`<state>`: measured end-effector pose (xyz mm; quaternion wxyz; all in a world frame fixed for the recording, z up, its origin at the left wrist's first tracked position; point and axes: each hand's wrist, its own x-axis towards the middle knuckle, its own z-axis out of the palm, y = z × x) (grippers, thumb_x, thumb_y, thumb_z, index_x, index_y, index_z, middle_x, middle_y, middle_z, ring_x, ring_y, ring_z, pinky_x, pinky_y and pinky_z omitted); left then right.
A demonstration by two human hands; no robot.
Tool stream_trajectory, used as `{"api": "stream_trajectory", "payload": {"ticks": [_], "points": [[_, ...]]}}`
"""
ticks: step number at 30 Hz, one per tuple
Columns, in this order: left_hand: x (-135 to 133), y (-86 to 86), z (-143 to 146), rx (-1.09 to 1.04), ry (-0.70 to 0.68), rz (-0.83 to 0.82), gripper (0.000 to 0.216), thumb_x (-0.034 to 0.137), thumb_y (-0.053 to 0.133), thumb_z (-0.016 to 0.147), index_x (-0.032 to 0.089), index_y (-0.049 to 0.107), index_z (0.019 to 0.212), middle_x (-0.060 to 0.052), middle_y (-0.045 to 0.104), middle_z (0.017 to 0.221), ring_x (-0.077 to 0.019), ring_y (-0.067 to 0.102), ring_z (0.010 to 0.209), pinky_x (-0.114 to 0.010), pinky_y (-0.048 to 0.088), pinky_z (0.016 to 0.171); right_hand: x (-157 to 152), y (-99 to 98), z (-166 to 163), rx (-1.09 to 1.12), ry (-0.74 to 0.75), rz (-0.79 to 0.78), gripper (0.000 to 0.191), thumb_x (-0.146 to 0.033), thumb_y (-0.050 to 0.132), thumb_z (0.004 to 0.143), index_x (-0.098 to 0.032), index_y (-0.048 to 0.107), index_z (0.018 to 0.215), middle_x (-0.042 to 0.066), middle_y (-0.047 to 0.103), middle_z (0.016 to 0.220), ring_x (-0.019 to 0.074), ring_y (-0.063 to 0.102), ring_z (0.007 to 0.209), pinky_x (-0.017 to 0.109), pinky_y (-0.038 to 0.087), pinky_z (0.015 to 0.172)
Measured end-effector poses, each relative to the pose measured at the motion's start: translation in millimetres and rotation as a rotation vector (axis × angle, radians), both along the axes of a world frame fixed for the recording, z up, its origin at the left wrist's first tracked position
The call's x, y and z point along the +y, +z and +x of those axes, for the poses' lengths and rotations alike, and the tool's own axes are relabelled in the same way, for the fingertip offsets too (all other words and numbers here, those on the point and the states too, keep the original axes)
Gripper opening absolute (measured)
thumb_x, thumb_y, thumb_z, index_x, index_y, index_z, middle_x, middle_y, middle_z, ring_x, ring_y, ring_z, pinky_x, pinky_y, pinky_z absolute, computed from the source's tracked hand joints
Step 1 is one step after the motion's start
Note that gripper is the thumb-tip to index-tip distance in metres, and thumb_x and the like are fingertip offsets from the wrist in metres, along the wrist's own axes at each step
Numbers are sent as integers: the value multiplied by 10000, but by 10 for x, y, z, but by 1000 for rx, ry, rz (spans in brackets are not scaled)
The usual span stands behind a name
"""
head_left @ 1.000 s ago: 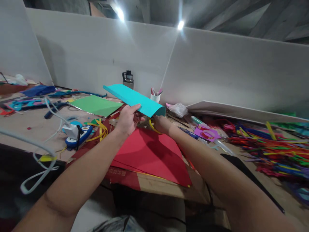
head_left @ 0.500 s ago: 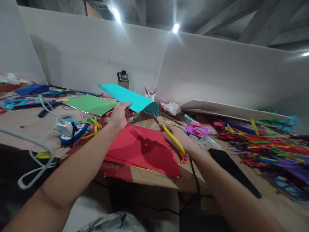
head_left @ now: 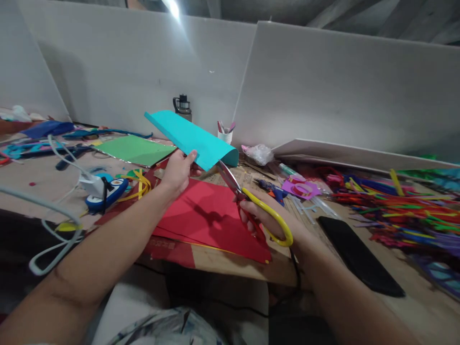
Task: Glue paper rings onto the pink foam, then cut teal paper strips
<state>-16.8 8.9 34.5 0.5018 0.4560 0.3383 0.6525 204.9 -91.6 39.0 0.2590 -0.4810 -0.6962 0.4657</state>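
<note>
My left hand (head_left: 179,171) pinches the near edge of a bright blue sheet of paper (head_left: 194,136), thumb on top. The sheet is raised above the table and curls over at its right end. My right hand (head_left: 260,211) is closed on scissors (head_left: 268,211) with one yellow and one red handle. Their metal blades point up and left, the tips at the sheet's near right edge; whether they touch it I cannot tell. Below both hands lie red sheets (head_left: 215,220), stacked and crossed by the hands' shadow.
Left of the blue paper lies a green sheet (head_left: 134,150). A white cup of pens (head_left: 225,135) and a dark bottle (head_left: 183,108) stand at the back wall. At right are a black phone-like slab (head_left: 359,256) and a heap of colourful pipe cleaners (head_left: 402,206). A white cable (head_left: 43,203) loops at left.
The scissors have turned in my right hand, so their handles and blades show more fully. My left hand still holds the blue sheet in much the same place. The camera view has tilted downward.
</note>
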Motion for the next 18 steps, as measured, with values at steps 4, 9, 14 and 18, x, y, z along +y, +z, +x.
{"api": "stream_trajectory", "payload": {"ticks": [4, 9, 14, 18], "points": [[-11, -2, 11, -10, -42, -7, 136, 253, 614, 797, 161, 515, 816, 5, 619, 656, -101, 574, 482, -196, 449, 413, -8, -6, -43, -35, -16, 16, 222, -367, 469, 863, -189, 494, 994, -41, 543, 637, 76, 521, 428, 171, 405, 375], [-6, -2, -1, -40, -35, -11, 119, 232, 623, 793, 158, 531, 809, 7, 619, 659, -99, 577, 492, -196, 456, 418, 8, -34, -59, -108, -56, 31, 262, -392, 457, 861, -204, 510, 1037, -39, 556, 641, 89, 544, 440, 173, 395, 352], [-4, 26, -20, -82, 8, -60, 123, 200, 636, 789, 155, 526, 758, 18, 592, 594, -89, 551, 445, -182, 426, 397, 2, -6, -39, -116, -99, -17, 195, -378, 458, 852, -200, 489, 926, -52, 534, 573, 80, 509, 404, 163, 382, 336], [-17, 27, -10, -129, -45, -145, 137, 231, 649, 790, 157, 533, 778, -3, 621, 638, -95, 577, 471, -180, 427, 407, -13, 10, -51, -85, -98, -32, 169, -369, 458, 849, -202, 467, 878, -61, 526, 546, 68, 484, 383, 160, 387, 348]]}}
